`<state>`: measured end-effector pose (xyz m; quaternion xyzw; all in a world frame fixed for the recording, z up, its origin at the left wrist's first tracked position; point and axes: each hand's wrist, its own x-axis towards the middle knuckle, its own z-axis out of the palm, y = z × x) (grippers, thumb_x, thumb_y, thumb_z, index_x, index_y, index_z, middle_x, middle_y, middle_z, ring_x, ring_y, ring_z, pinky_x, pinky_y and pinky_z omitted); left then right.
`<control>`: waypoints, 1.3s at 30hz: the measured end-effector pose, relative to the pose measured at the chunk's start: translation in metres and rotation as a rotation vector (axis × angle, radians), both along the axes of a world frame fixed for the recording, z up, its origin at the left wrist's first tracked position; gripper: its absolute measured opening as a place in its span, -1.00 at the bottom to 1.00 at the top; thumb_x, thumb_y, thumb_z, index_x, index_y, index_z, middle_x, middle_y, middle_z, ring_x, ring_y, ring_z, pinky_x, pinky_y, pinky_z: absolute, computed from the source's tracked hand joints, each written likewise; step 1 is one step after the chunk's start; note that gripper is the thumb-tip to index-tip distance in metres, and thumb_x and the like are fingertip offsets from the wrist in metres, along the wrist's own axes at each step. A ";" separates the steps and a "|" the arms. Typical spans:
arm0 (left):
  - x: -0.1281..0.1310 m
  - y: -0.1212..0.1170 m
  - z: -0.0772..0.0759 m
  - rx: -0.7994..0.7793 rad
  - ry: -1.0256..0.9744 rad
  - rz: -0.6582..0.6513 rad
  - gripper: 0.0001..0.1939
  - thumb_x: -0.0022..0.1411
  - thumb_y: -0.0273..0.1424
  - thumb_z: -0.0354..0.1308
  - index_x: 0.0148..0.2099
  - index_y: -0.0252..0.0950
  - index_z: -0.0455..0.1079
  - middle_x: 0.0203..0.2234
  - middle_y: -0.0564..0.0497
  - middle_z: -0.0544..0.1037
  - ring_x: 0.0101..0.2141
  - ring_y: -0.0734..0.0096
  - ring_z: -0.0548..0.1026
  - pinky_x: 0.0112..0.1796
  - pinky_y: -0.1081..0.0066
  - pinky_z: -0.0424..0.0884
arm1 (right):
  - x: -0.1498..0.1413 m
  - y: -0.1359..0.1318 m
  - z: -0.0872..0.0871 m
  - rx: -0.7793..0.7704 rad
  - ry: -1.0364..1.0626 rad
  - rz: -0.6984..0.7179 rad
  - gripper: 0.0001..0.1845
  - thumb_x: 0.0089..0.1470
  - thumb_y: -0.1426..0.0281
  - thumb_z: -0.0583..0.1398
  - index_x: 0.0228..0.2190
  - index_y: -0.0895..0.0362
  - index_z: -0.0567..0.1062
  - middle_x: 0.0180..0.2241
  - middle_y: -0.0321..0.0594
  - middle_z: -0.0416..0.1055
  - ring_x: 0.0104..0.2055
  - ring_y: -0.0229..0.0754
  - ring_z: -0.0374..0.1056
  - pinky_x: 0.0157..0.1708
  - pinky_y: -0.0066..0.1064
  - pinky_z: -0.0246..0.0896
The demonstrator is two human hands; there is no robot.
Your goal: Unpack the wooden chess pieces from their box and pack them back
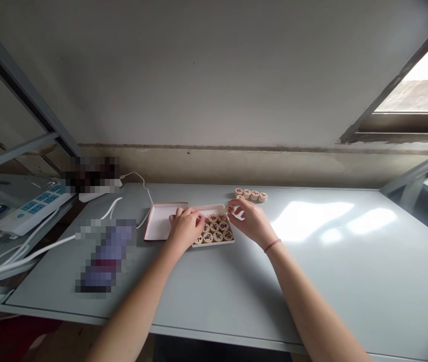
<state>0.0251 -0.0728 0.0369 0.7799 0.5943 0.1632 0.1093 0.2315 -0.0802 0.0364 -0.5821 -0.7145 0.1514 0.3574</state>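
A shallow white box [217, 244] holds rows of round wooden Chinese chess pieces [218, 236], with red and dark characters on top. My right hand [249, 218] pinches one chess piece [230, 208] with a red character at the box's upper right corner. Over the left side of the box lies my left hand [186, 226], its fingers apart and loosely bent, the thumb side touching or just above the pieces. The open lid [158, 221], white inside with a red-brown rim, sits left of the box, partly covered by that hand. Behind my right hand stand several more pieces [250, 194].
On the grey table [330, 291], a blurred purple item [110, 256] lies to the left. White power strips [36, 208] and cables [48, 245] run along the left edge. A wall [214, 90] rises behind, with a window [421, 90] at right and metal frame bars [28, 83] at left.
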 end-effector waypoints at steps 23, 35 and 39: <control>0.012 -0.001 0.012 -0.471 -1.208 0.024 -0.63 0.08 -0.14 0.23 -0.17 -0.31 0.42 -0.25 -0.07 0.55 -0.20 0.30 0.52 -0.10 0.29 0.42 | -0.042 -0.018 0.005 0.237 0.135 0.100 -0.68 0.18 0.33 0.06 -0.04 0.05 0.42 -0.12 -0.11 0.47 -0.24 -0.18 0.44 -0.20 -0.31 0.39; 0.011 -0.001 0.012 -0.462 -1.185 0.081 -0.72 0.11 -0.22 0.18 -0.19 -0.30 0.43 -0.33 -0.01 0.52 -0.28 0.40 0.50 -0.16 0.34 0.43 | 0.001 -0.003 0.006 0.137 0.181 -0.198 -0.76 -0.02 0.28 0.16 -0.26 0.08 0.44 -0.28 -0.15 0.49 -0.39 -0.18 0.42 -0.39 -0.34 0.36; 0.009 0.000 0.010 -0.456 -1.135 0.047 -0.77 0.13 -0.26 0.13 -0.23 -0.30 0.43 -0.43 0.02 0.49 -0.36 0.46 0.47 -0.24 0.41 0.41 | 0.042 0.007 -0.010 -0.042 -0.001 -0.379 -0.85 -0.16 0.30 0.18 -0.42 0.04 0.41 -0.41 -0.24 0.47 -0.51 -0.20 0.34 -0.51 -0.38 0.19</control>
